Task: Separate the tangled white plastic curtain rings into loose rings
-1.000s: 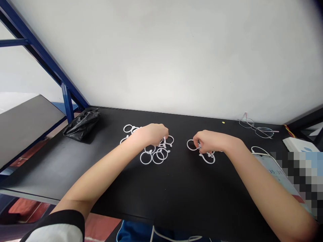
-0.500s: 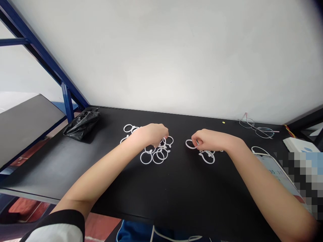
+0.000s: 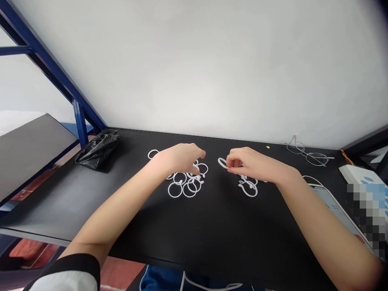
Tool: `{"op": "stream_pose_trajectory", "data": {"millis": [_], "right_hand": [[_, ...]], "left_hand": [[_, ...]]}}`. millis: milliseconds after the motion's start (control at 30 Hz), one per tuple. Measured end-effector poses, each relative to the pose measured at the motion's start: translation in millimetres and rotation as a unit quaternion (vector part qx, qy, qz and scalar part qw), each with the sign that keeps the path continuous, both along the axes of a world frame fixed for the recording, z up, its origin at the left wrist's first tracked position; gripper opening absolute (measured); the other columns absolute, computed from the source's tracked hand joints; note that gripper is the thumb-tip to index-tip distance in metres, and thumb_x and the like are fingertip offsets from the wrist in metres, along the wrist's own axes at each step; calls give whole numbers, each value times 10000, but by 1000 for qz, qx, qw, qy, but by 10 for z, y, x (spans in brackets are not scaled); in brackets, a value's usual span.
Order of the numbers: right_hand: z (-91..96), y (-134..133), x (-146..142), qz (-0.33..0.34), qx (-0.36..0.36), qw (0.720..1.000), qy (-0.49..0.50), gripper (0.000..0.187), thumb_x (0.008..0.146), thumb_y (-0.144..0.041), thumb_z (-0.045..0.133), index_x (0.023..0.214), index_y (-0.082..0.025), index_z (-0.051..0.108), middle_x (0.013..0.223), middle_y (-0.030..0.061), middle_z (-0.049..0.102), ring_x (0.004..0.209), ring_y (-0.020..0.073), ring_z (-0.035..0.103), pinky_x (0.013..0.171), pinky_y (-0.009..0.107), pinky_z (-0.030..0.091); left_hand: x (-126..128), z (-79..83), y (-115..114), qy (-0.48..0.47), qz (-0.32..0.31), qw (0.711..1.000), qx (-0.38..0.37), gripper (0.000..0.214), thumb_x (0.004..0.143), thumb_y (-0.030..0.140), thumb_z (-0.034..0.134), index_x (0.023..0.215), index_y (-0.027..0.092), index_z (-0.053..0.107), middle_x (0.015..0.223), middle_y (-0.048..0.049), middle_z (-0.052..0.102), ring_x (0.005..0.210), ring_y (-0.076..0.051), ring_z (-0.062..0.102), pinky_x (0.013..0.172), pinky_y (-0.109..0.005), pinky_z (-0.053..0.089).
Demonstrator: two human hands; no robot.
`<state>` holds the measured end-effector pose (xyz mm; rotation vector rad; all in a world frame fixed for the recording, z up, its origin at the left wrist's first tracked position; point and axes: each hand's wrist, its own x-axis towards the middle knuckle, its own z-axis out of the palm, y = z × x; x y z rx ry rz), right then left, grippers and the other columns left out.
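Note:
Several white plastic rings lie in a loose pile on the black table. My left hand hovers just above that pile, fingers curled downward; whether it holds a ring is hidden. My right hand is lifted a little off the table and pinches one white ring at its left side. A smaller cluster of linked rings lies on the table under my right wrist.
A crumpled black plastic bag sits at the table's back left. Wire-framed glasses lie at the back right. A phone with a white cable and a white box are at the right edge. Blue metal frame stands left.
My right hand has risen from the table and moved left with one ring pinched in it. My left hand has lifted slightly off the pile toward the right.

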<state>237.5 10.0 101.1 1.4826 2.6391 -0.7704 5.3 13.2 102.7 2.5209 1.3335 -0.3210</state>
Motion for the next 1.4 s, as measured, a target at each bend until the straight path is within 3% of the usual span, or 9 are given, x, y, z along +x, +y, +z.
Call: {"op": "stream_pose_trajectory", "data": {"millis": [167, 433, 800, 1133, 1400], "right_hand": [[9, -25, -6, 19, 21, 999, 42, 153, 843, -302, 526, 777, -214, 633, 990, 43, 605, 806, 174, 599, 658, 283, 448], [61, -79, -73, 52, 44, 993, 94, 159, 846, -225, 527, 734, -205, 639, 1039, 27, 629, 758, 145, 601, 633, 281, 435], [103, -138, -130, 43, 77, 983, 159, 118, 769, -118, 560, 699, -188, 623, 820, 10, 647, 716, 139, 601, 633, 266, 455], [117, -142, -101, -3, 19, 984, 175, 75, 815, -252, 584, 800, -200, 635, 770, 2, 687, 681, 150, 628, 608, 265, 474], [237, -226, -77, 41, 76, 988, 127, 195, 847, -326, 579, 754, -192, 686, 684, 7, 675, 608, 150, 593, 556, 268, 415]], "left_hand": [[34, 22, -48, -59, -32, 995, 67, 574, 856, 589, 513, 1277, 199, 498, 1112, -90, 639, 953, -230, 616, 730, -274, 416], [38, -48, -22, -101, -16, 995, 19, 743, 802, 811, 307, 1092, 182, 574, 908, -75, 669, 752, -215, 631, 634, -281, 378], [147, -8, -100, -135, -86, 987, 19, 491, 875, 651, 433, 969, 190, 573, 912, -47, 680, 697, -173, 616, 583, -255, 365], [148, -14, -143, -106, -118, 982, 107, 338, 954, 498, 402, 933, 171, 488, 759, -19, 609, 597, -163, 566, 514, -263, 309], [163, 127, -336, -83, -122, 969, 196, 149, 906, 306, 466, 928, 163, 497, 701, -4, 578, 539, -158, 534, 504, -281, 262]]}}
